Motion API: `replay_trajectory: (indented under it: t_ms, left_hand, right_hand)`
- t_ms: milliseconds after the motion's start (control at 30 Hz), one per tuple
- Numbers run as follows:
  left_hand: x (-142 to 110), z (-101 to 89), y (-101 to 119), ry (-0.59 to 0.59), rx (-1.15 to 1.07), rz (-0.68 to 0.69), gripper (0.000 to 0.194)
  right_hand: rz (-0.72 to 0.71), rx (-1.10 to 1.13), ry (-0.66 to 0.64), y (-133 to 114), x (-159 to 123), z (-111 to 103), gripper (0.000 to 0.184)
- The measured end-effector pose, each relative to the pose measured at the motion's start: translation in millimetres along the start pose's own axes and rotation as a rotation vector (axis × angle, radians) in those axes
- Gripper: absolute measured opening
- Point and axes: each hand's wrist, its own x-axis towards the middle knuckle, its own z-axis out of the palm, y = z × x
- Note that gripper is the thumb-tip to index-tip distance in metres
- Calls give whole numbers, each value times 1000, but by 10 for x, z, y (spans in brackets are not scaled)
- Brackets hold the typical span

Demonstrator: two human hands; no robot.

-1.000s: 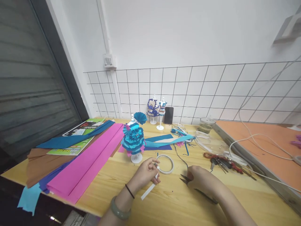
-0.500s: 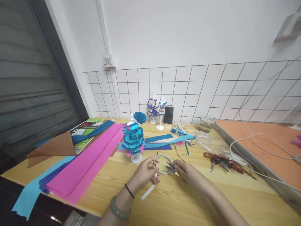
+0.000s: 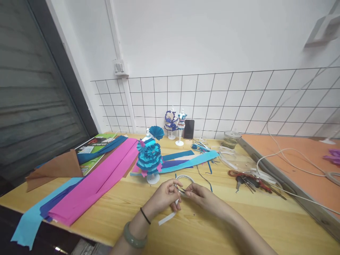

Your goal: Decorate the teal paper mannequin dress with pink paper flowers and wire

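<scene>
My left hand (image 3: 170, 194) is closed in a pinch on a white strip of tape (image 3: 167, 219), whose free end hangs down toward the table. My right hand (image 3: 199, 194) grips small dark-bladed scissors (image 3: 182, 190), their tips right beside my left fingers; most of the tool is hidden in the hand. Just behind both hands lies a roll of white tape (image 3: 189, 176), partly covered by them. To the left stands a small white dress form (image 3: 153, 179) on a round base, dressed in ruffled blue crepe paper (image 3: 150, 161) with pink bits and a pleated blue fan (image 3: 156, 132).
Pink crepe paper (image 3: 95, 180) and other coloured sheets cover the left side. Two small decorated forms (image 3: 181, 124) and a phone (image 3: 189, 129) stand by the wall. Paper strips (image 3: 193, 161) lie behind, keys (image 3: 249, 181) at right, beside an orange board (image 3: 297, 159) and white cable.
My right hand has moved left, bringing the scissors up to my left fingers and the tape strip. The whole view has shifted slightly.
</scene>
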Motion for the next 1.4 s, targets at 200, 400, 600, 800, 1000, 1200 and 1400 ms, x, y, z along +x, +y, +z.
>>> replay_trajectory:
  t_ms: [200, 400, 600, 800, 1000, 1200, 1400]
  left_hand:
    - [-13, 9, 0, -65, 14, -32, 34]
    - [-11, 10, 3, -96, 27, -59, 32]
    - [-10, -6, -29, -109, 15, -55, 33]
    - [-33, 15, 18, -109, 35, -56, 34]
    - [-38, 14, 35, -112, 38, -60, 36]
    - [-31, -4, -4, -72, 43, -42, 46]
    - [-48, -21, 14, -64, 57, -47, 61]
  right_hand:
    - [-28, 8, -44, -85, -40, -31, 39]
    - [-36, -66, -28, -103, -58, -38, 38]
    - [-31, -87, -19, -102, -60, -36, 38]
    - [-40, -103, -11, -76, -53, -31, 36]
    - [-54, -62, -29, -70, -42, -22, 34]
    - [-29, -22, -58, -60, -51, -47, 32]
    - [-3, -87, 39, -61, -29, -94, 33]
